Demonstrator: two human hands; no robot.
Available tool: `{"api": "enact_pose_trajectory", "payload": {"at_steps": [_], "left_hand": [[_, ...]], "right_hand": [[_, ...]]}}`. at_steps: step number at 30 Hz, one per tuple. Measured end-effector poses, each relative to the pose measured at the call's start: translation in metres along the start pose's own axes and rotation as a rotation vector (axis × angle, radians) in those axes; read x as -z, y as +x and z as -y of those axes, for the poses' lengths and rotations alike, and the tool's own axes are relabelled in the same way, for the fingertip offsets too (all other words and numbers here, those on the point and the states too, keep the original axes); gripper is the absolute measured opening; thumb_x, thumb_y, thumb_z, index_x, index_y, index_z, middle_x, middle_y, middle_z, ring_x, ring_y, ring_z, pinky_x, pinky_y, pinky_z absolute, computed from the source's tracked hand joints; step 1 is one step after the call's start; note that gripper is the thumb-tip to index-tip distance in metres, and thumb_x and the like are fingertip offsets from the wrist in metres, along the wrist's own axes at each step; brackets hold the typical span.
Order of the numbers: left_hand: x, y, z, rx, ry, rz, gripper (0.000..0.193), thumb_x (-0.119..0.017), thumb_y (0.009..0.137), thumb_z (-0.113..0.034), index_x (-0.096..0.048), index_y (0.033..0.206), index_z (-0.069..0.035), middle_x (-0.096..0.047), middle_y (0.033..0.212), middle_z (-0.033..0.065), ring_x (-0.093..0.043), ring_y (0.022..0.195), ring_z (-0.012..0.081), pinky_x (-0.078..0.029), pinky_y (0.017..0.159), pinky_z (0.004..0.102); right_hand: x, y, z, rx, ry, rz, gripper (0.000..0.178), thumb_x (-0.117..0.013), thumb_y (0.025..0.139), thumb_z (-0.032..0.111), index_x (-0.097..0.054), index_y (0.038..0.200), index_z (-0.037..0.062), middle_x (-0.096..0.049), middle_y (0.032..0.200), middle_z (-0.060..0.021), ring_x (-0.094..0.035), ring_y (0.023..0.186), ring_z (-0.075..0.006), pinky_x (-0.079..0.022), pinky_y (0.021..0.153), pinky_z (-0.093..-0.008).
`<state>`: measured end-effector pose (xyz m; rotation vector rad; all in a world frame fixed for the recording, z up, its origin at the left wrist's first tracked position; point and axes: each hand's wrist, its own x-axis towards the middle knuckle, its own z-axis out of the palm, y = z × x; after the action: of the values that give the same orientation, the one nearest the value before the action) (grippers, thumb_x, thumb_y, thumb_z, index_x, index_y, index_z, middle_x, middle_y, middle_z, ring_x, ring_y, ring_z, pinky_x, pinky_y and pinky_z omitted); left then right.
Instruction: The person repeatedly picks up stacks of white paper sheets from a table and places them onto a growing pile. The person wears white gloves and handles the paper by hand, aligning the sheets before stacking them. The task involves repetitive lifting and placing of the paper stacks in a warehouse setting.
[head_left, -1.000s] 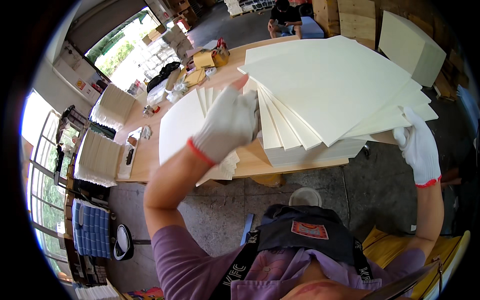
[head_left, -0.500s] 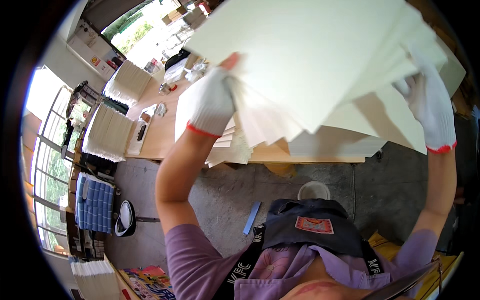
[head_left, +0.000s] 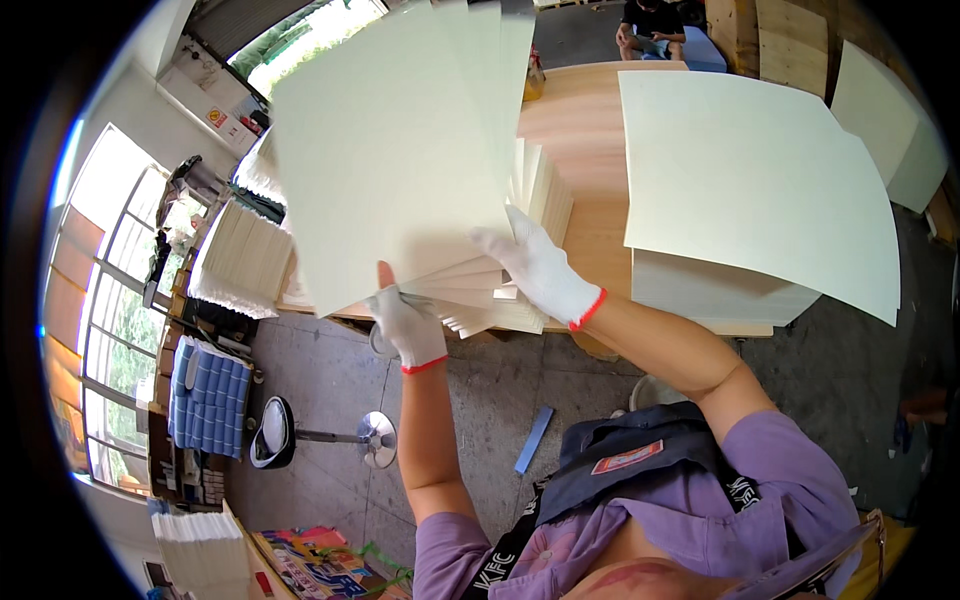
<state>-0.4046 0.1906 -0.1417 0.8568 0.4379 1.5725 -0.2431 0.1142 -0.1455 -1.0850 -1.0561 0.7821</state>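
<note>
A fanned bunch of large off-white paper sheets (head_left: pixel 390 160) is raised over the left part of the table. My left hand (head_left: pixel 408 328), in a white knit glove with a red cuff, is closed on its near edge with the thumb on top. My right hand (head_left: pixel 545 270), gloved alike, is against the bunch's near right corner with its fingers spread. Below and behind the hands stand stacked sheets (head_left: pixel 545 195), partly hidden by the raised bunch. To the right, a large stack of similar sheets (head_left: pixel 750 170) lies on the table, its top sheets overhanging the near edge.
The wooden table (head_left: pixel 590 130) runs away from me. Bundles of paper (head_left: pixel 240 260) stand at the left. On the floor are a stool with a round base (head_left: pixel 378 440), a blue strip (head_left: pixel 534 440) and a bucket (head_left: pixel 655 392). A person (head_left: pixel 652 28) sits at the far end.
The paper bunch has moved left, away from the right-hand stack. My right hand has swung left from the bunch's far right side to its near right corner. My left hand has come lower.
</note>
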Motion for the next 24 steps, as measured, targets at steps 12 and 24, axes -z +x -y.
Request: {"api": "enact_pose_trajectory", "payload": {"at_steps": [12,24], "left_hand": [[0.084,0.031,0.089,0.399,0.090,-0.339,0.041,-0.074,0.088,-0.013,-0.051,0.120,-0.004,-0.060,0.119,0.0086,-0.061,0.102,0.0239,-0.055,0.077,0.0423],[0.158,0.019,-0.036,0.559,1.109,0.164,0.029,-0.061,0.098,-0.029,-0.062,0.110,-0.003,-0.069,0.087,0.0094,-0.067,0.070,0.0156,-0.054,0.060,0.0289]], "right_hand": [[0.001,0.036,-0.088,-0.540,0.469,-0.139,0.047,-0.071,0.089,0.024,-0.060,0.114,-0.0134,-0.067,0.108,-0.0196,-0.065,0.097,-0.0225,-0.054,0.081,-0.0320],[0.076,-0.019,-0.062,-0.440,-0.482,0.055,0.047,-0.064,0.092,0.047,-0.057,0.112,0.0049,-0.064,0.080,-0.0045,-0.063,0.067,-0.0131,-0.049,0.063,-0.0318]]}}
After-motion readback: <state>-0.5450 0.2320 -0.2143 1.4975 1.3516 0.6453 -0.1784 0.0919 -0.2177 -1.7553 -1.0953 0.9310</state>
